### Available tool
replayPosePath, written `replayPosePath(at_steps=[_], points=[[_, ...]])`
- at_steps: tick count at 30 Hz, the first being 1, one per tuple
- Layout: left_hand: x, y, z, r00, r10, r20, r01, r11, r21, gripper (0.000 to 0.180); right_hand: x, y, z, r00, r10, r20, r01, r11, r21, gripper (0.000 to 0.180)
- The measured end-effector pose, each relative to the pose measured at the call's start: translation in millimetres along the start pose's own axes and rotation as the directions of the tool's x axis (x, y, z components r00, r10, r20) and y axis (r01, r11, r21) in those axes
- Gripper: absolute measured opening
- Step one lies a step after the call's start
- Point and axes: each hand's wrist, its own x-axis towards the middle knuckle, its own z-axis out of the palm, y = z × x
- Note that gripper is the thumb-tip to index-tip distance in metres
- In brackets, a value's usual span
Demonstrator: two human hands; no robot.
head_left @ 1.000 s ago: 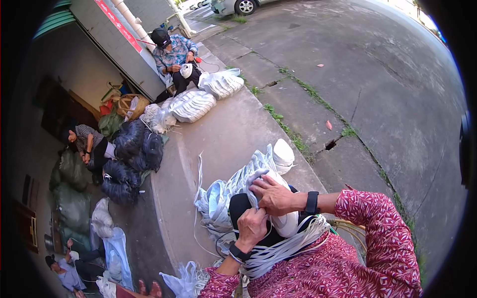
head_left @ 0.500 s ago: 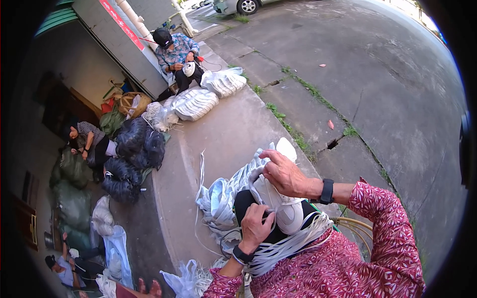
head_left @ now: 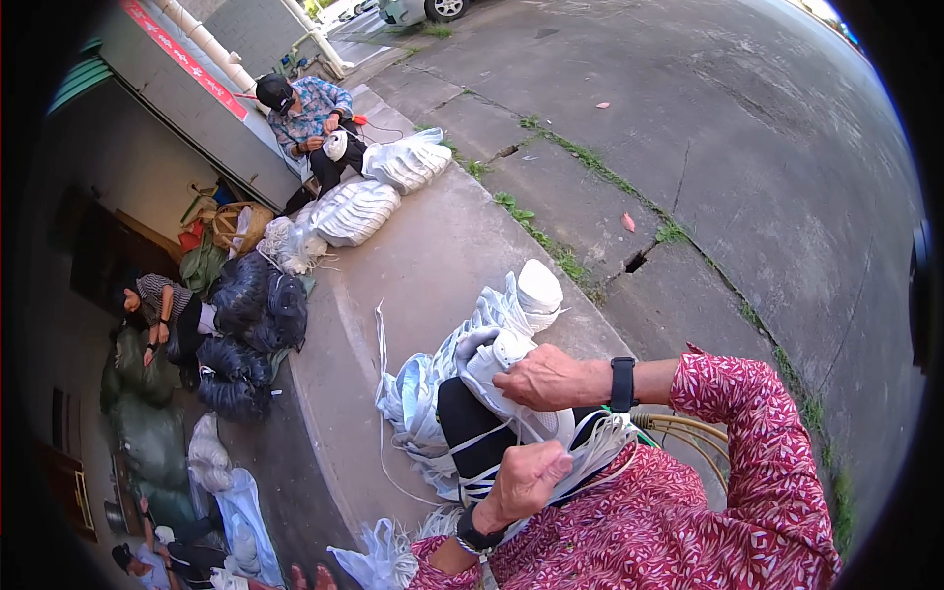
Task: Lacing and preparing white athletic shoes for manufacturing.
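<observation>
1. The white shoe (head_left: 484, 379) rests on the person's lap, over the black trousers (head_left: 464, 418), slanting from far left to near right.
2. The right hand (head_left: 553, 379) lies against the top of this shoe, fingers bent and drawn together; the fingertips are hidden, so I cannot tell what they pinch.
3. The left hand (head_left: 526, 484) is apart from the shoe, on its near side, fingers folded in and thumb pressed over them; I cannot tell whether a strand is caught inside.
4. A bunch of white laces (head_left: 612, 438) lies across the lap, right of the left hand, and thin strands cross the trousers on its left.
5. Just beyond the lap, a second white shoe (head_left: 539, 290) stands at the far end of a row of pale shoe pieces (head_left: 418, 393), which stretches near and left along the pavement.
6. Farther off, a seated co-worker (head_left: 313, 113) has both hands at a white piece (head_left: 335, 146), next to two white bundles (head_left: 354, 213).
7. To the left, black bags (head_left: 241, 295) are heaped near a wicker basket (head_left: 254, 224), with green sacks (head_left: 152, 433) on the near side.
</observation>
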Motion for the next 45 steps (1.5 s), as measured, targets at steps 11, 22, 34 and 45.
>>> replayPosePath(at_steps=[11,22,34,45], points=[[10.7,-36.2,6.4,0.724,-0.671,-0.16,0.447,0.633,-0.632,0.017,-4.0,-6.3,-17.0,0.985,-0.083,0.152,0.142,0.888,-0.438,0.013],[25.6,-57.0,4.7,0.643,-0.724,-0.25,0.39,0.591,-0.706,0.022,-8.1,0.1,-29.1,0.905,0.067,0.42,-0.004,0.989,-0.148,0.018],[43.2,-46.1,-21.1,0.695,-0.716,-0.068,0.678,0.683,-0.271,0.015,-15.6,9.6,-19.5,0.958,-0.011,0.286,0.004,1.0,0.026,0.02],[42.2,-55.6,-23.4,0.675,-0.737,0.041,0.679,0.598,-0.427,0.016,-9.8,2.3,-21.7,0.93,0.007,0.368,0.049,0.989,-0.143,0.013]])
